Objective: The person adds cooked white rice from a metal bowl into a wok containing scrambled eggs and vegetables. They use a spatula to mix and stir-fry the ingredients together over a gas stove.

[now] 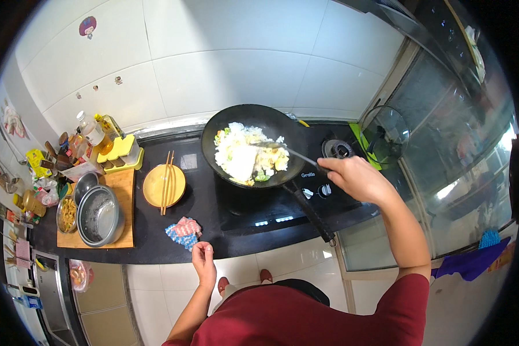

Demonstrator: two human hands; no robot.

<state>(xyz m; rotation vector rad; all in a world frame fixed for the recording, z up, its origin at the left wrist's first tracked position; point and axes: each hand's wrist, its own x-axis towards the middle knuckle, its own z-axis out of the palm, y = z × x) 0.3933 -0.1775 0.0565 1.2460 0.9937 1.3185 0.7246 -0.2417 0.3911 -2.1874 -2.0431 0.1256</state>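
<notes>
My right hand (357, 177) is closed around the dark handle of a spatula (297, 153). The spatula's head rests among white rice (242, 153) mixed with egg and bits of green and orange vegetable. This food lies in a black wok (213, 121) on the stove, with the wok's long handle (308, 210) pointing toward me, untouched by either hand. Near the counter's front edge, my left hand (203, 262) hangs with its fingers curled in and nothing visible in them. Just beyond those fingers lie a pink and a blue patterned cloth (184, 232).
Left of the stove, wooden chopsticks (167, 181) lie across a yellow bowl (153, 189). Metal bowls (116, 222) stand on a wooden board (130, 199), near bottles (95, 132) and a yellow seasoning box (124, 149). A glass lid (386, 134) leans at the right, beside a glass door (444, 173).
</notes>
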